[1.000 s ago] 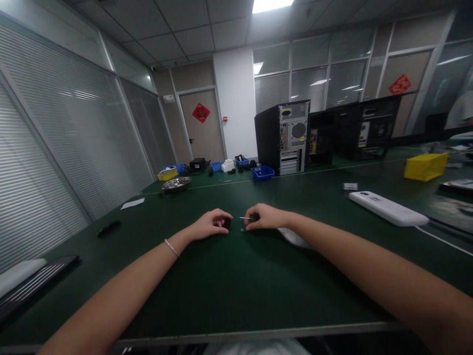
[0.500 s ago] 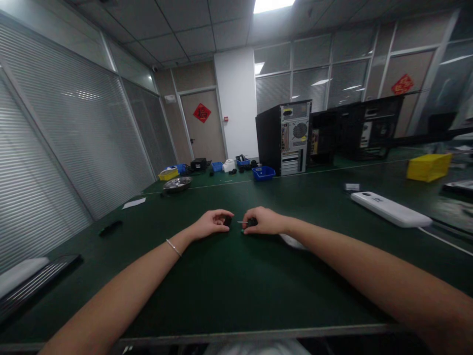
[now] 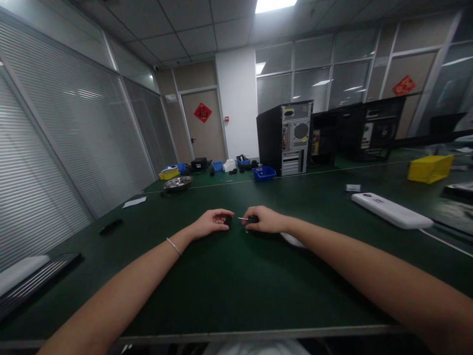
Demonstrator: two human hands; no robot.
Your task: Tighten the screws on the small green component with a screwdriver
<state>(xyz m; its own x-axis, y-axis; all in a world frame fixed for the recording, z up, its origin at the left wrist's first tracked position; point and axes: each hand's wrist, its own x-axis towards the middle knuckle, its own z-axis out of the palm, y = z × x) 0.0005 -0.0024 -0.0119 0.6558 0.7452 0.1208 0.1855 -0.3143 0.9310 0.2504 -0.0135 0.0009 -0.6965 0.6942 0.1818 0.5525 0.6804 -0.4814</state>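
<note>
Far left, a white object [image 3: 27, 272] is lying alongside a dark slatted panel [image 3: 40, 283], with a dark slim item [image 3: 110, 226] and a white paper [image 3: 134, 201] resting farther in on the green table [image 3: 229, 291]. A shiny metal dish [image 3: 178, 183] is sitting toward the back.

Left hand [image 3: 207, 224], bracelet [image 3: 173, 246] on wrist, is pinching a small black part [image 3: 228, 221] between thumb and fingers; exact shape too small to tell. The part is sitting at the fingertips, facing the other hand. Right hand [image 3: 269, 220] is gripping a dark-handled tool [image 3: 253, 219], fingers closing round the handle, thin metal shaft pointing left at the part. Tip and part are staying apart, a gap showing between.

Handling, my judgement: the left pinch should be keeping firm but not covering the face nearest the tip; the shaft should be lining up straight, not tilting, with light pressure, since a slip could be catching the left fingertips. Resting both wrists low would be helping steadiness.

A blue bin [image 3: 264, 173] is standing behind, a white item [image 3: 293, 240] is lying partly hidden by the right forearm, a computer case [image 3: 295, 143] is standing at the back, then a white long box [image 3: 391, 211] and a yellow bin [image 3: 430, 168].
</note>
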